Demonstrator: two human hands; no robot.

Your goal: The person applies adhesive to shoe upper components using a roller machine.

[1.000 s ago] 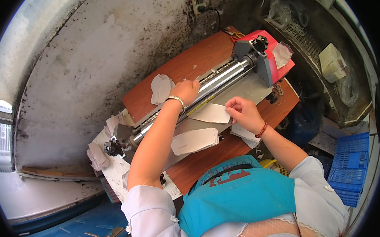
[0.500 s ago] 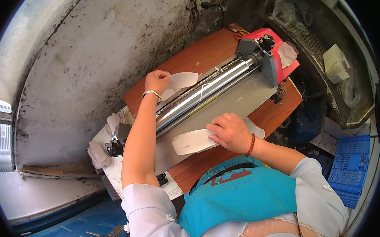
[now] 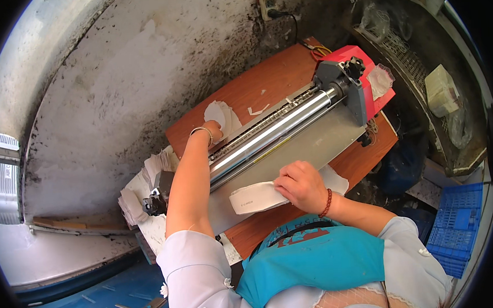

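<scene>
My right hand (image 3: 301,185) is closed around a stack of curved white sheet pieces (image 3: 254,199) with small print on the edge piece. The stack lies over the near side of the roller machine's metal plate (image 3: 306,131). Its far end spreads out beyond my wrist. Behind the shiny roller (image 3: 273,131), my left hand (image 3: 215,132) is closed at the edge of a white rounded piece (image 3: 214,112). That piece overlaps other white pieces (image 3: 232,119) on the brown tabletop. My left fingertips are partly hidden.
The machine has a red and grey end housing (image 3: 359,78) with black knobs. White scraps (image 3: 258,110) lie behind the roller, and folded white pieces (image 3: 131,204) sit at its left end. A stained wall (image 3: 114,77) stands behind; a blue crate (image 3: 455,226) is at right.
My left hand has lowered toward the tabletop behind the roller, bringing the white piece down onto the others there. My right hand keeps its grip on the stack. The view has shifted slightly.
</scene>
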